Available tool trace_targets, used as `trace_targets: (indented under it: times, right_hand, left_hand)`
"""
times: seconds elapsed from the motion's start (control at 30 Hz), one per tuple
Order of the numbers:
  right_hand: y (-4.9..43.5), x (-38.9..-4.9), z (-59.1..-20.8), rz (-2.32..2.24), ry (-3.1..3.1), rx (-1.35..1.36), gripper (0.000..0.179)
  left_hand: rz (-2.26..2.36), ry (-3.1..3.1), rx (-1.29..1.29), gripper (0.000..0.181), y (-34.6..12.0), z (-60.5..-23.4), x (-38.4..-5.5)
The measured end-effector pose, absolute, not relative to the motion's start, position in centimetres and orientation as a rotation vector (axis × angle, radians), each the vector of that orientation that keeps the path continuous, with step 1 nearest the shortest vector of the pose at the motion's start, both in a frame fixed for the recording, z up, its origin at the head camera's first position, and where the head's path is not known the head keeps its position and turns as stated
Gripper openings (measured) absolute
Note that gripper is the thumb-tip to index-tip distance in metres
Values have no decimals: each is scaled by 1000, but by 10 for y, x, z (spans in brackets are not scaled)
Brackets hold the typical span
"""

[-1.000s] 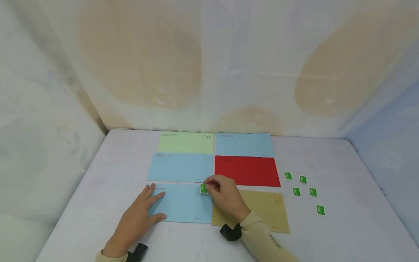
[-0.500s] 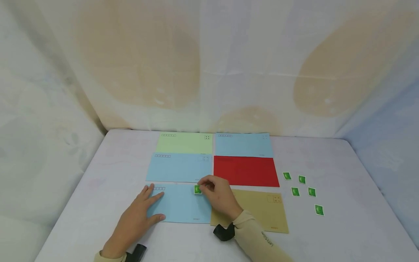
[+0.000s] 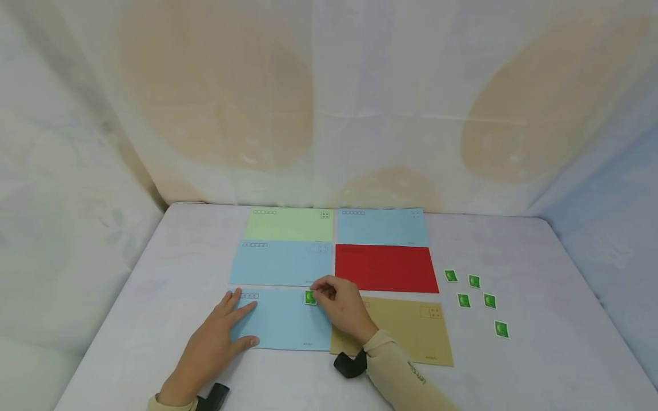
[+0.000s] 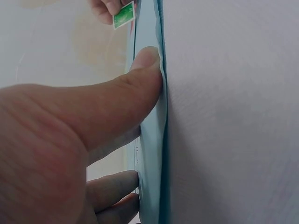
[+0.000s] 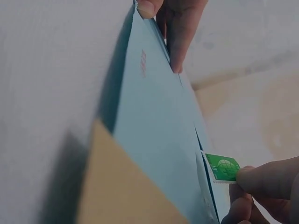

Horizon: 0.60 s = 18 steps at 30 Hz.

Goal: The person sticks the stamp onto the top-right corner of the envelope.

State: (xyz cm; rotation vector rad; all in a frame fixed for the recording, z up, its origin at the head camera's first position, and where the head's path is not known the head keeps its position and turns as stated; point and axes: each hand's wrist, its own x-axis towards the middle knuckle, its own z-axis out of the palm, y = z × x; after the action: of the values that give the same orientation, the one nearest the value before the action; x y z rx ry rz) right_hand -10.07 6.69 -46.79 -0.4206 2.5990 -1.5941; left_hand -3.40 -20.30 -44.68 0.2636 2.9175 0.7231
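The right hand (image 3: pixel 344 307) holds a small green square paper stamp with a white scalloped border (image 5: pixel 222 168), pinched by one edge — thumb against the fingers, leaving only the stamp's thickness between them. The stamp juts to the left of that pinch and looks tilted in the right wrist view, over the far right corner of a light blue paper envelope (image 3: pixel 285 325); whether it touches the paper, I cannot tell.

Well to the left of the pinch, the left hand (image 3: pixel 216 337) rests on the same envelope's left end, holding nothing, its fingers spread and its thumb on the near edge. The fingers partly cover a printed row of boxes.

Just beyond the pinch and to its left lies a second light blue paper envelope (image 3: pixel 280 265), with a pale green paper envelope (image 3: pixel 288 225) farther out. Beyond it to the right is a bright red paper envelope (image 3: pixel 388 268), then another light blue one (image 3: pixel 382 228). A golden-brown paper envelope (image 3: pixel 411 334) lies under and to the right of the hand. Farther right — well apart from the grip — five loose green stamps (image 3: pixel 490 301) lie on the white cloth-covered table (image 3: pixel 560 365).
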Motion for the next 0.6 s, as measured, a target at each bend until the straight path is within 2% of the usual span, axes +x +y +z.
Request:
trace_targets:
  times: [0.6]
  right_hand:
    - [63,-103,-474,-1550,2656,-366,7]
  left_hand:
    - [696,2913,227,74,-202,-448,-35]
